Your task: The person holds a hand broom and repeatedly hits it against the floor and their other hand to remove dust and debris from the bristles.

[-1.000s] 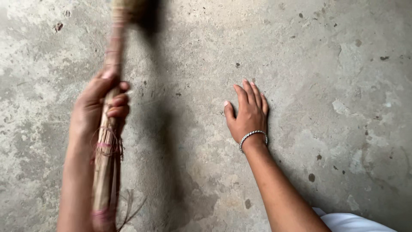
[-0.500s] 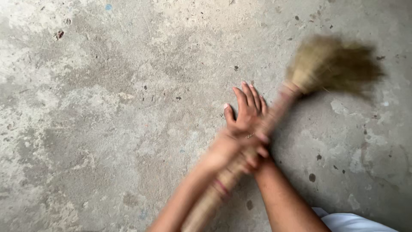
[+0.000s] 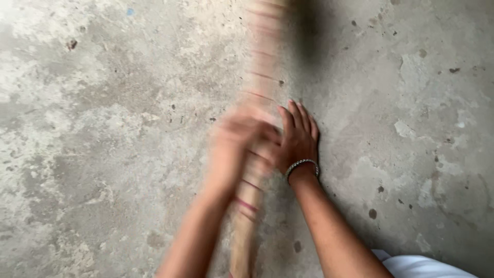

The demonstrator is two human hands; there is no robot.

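My left hand [image 3: 237, 149] is blurred with motion and grips the handle of a straw broom [image 3: 260, 77], which points away from me toward the top of the view. Thin pink bands wrap the handle. The broom's brush end is out of the picture. My right hand [image 3: 299, 135] rests flat on the concrete floor [image 3: 113, 128], fingers together and pointing forward, with a silver bracelet [image 3: 302, 164] at the wrist. The broom handle passes just left of my right hand, and the two hands nearly touch.
The floor is rough grey concrete with pale worn patches, small dark spots and pits. A bit of white cloth [image 3: 422, 265] shows at the bottom right corner.
The broom swung from the left across to the right over my right hand, then back toward the middle. My right hand has stayed flat on the floor.
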